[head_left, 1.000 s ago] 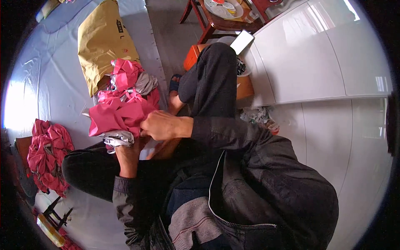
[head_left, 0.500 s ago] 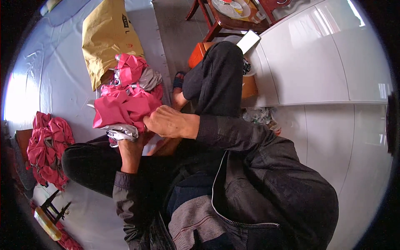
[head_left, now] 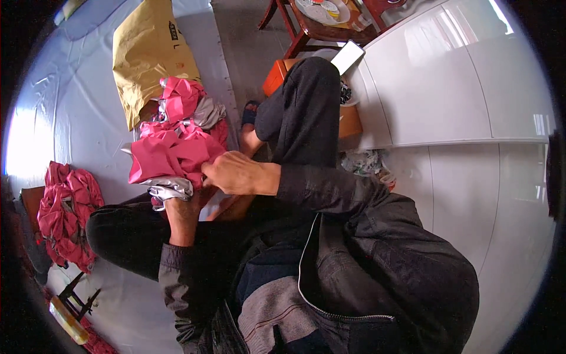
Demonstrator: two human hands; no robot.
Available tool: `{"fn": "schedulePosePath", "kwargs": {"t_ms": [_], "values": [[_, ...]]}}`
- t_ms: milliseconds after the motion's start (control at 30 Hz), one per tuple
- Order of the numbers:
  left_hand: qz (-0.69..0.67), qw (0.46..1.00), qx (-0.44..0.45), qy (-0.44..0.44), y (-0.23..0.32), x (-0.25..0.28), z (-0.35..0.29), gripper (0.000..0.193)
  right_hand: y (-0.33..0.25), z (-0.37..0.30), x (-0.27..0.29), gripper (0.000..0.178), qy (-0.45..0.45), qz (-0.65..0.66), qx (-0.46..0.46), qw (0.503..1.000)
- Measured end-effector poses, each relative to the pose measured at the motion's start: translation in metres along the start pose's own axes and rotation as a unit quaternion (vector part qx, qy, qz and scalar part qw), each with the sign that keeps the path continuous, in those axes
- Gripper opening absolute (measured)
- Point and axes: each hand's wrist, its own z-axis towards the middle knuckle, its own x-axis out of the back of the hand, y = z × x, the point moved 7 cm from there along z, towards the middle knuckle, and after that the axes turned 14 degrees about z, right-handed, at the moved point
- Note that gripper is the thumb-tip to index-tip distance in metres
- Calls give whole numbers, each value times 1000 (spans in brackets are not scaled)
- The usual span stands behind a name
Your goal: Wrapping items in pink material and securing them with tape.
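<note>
A bright pink fabric piece with a silver lining point(head_left: 180, 154) lies bunched up in front of me and spills toward a tan paper bag point(head_left: 147, 50). My left hand point(head_left: 181, 211) reaches in under its silver edge, so only the wrist and lower hand show and the fingers are hidden. Closed in a pinch, my right hand point(head_left: 240, 173) grips the fabric's right edge, with its fingertips partly out of sight behind the knuckles.
To my left lies another heap of pink fabric point(head_left: 68, 215). A yellowish roll-like thing point(head_left: 68, 321) sits by a black frame at lower left. On the right are a white glossy surface point(head_left: 430, 82), a phone point(head_left: 348, 57), an orange box point(head_left: 276, 76) and a red wooden chair point(head_left: 300, 41).
The whole view has shifted slightly, moving most things a little to the left. My hands keep the same hold on the pink fabric, which has hardly changed shape.
</note>
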Motion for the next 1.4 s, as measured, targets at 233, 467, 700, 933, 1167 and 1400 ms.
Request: {"fn": "schedulePosePath", "kwargs": {"t_ms": [233,467,700,933,1167,1400], "values": [[-29,997,41,-57,-15,-18,-6,19,5,5,-11,26,-36,6,28,999],[-3,999,41,18,-10,-10,-2,27,26,-7,-21,20,-48,281,-219,933],[36,999,9,-23,8,1,7,29,-3,1,-4,25,-8,-62,49,997],[1,999,36,-6,2,3,4,29,9,4,-10,33,-33,21,-31,999],[-31,997,60,-40,-11,-11,-1,26,32,2,-19,39,-25,227,-143,963],[-6,999,48,-19,-6,-2,-1,21,35,-9,-31,41,-24,381,-297,876]]}}
